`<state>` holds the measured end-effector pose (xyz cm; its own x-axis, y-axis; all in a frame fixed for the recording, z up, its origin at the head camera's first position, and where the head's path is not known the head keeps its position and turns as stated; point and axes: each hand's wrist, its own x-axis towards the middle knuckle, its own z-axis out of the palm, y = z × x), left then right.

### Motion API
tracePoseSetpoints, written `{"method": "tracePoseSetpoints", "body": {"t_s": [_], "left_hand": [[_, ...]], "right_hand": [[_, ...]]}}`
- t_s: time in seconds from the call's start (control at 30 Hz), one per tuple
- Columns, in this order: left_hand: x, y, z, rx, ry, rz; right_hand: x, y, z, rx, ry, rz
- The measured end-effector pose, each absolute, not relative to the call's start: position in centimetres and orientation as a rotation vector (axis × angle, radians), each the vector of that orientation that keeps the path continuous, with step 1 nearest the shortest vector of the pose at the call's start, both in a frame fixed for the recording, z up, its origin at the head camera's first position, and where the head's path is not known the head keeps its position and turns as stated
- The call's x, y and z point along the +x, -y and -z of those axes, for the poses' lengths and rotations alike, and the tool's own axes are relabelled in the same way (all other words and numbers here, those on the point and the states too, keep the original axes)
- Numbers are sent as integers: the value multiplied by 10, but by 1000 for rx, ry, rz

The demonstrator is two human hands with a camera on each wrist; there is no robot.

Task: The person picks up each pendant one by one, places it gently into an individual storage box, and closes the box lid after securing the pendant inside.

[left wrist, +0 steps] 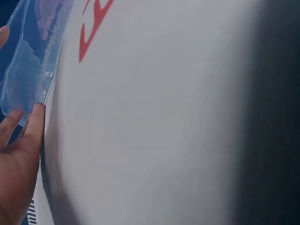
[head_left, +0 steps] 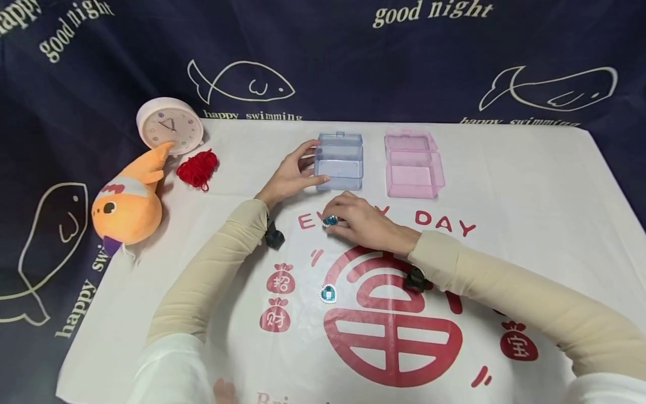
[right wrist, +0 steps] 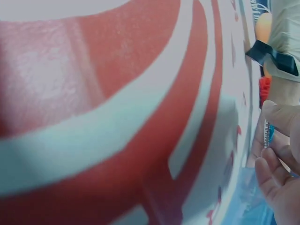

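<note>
An open, clear blue plastic box [head_left: 339, 168] stands at the back middle of the table. My left hand [head_left: 292, 177] holds its left side, the thumb at the front corner and the fingers farther back. In the left wrist view, fingers [left wrist: 35, 126] touch the blue box [left wrist: 23, 79]. Just in front of the box, my right hand [head_left: 360, 221] pinches a teal gem [head_left: 330, 221] with a silver beaded rim; the right wrist view shows this rim edge-on between thumb and fingers. A second, heart-shaped teal gem [head_left: 328, 293] lies nearer on the tablecloth.
An open, clear pink box [head_left: 414, 174] stands right of the blue one. On the left are a white round clock [head_left: 170, 126], a ball of red yarn [head_left: 198, 169] and an orange plush toy [head_left: 128, 207]. A dark printed curtain [head_left: 353, 67] hangs behind the table.
</note>
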<state>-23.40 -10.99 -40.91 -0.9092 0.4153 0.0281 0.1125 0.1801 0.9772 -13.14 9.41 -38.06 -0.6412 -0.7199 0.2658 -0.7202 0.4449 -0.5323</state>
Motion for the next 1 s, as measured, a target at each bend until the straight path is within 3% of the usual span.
{"method": "tracePoseSetpoints", "body": {"t_s": [0.5,0.73,1.0], "left_hand": [[-224,107,379,483,-2181,-1757],[-234,110,397,473,-2209,-1745],[-237,111,406,481,-2252,-1729]], "right_hand": [[-161,-109,340,1166,2571,-974],[-191,-106,329,1099,2578,-898],[-222,-94,341,1017,2681,-908]]}}
